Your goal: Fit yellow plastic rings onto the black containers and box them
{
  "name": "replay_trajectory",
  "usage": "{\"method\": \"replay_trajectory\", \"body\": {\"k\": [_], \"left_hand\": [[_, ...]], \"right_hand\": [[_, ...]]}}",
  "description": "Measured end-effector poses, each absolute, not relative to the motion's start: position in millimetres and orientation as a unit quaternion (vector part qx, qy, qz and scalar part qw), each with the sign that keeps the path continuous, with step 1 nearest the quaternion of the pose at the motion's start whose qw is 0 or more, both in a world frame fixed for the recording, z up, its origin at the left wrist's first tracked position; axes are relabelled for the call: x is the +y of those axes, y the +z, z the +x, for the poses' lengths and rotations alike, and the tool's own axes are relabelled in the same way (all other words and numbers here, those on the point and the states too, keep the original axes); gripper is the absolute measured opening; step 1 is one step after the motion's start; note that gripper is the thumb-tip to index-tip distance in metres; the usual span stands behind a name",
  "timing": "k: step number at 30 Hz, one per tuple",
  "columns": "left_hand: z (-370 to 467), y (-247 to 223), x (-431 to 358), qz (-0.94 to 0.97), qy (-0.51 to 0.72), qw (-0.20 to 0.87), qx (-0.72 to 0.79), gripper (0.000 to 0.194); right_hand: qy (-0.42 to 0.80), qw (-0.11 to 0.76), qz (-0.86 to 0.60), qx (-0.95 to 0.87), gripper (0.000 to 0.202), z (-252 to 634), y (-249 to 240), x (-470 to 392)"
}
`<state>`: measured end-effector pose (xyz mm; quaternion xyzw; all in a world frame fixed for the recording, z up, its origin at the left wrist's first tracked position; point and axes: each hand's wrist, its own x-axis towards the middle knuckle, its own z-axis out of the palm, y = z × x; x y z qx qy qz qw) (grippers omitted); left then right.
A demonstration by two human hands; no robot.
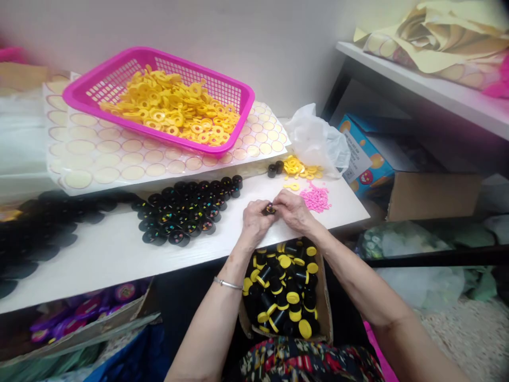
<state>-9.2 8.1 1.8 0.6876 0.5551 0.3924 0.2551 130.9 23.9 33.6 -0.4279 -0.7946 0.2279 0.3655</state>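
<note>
Steadying a black cup (269, 210) | left hand (255, 217) gripping it | right hand (293, 210) at rim, can't tell its grip | don't tip it imo

The person wears a silvery bangle (228, 284) and dark, red-and-cream patterned clothing (302, 362).

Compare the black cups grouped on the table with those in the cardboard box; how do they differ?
The table cups stand upright; the boxed cups lie jumbled at many angles. The table cups show coloured bits on top, while many boxed cups show yellow lids. Both kinds have black bodies.
</note>
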Motion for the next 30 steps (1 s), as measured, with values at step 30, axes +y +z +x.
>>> {"method": "replay_trajectory", "body": {"k": [30], "left_hand": [[-12, -9, 14, 0.661, 0.416, 0.251, 0.572, 0.023]], "right_hand": [[0.121, 0.232, -0.635, -0.727, 0.012, 179, 42, 76]]}}
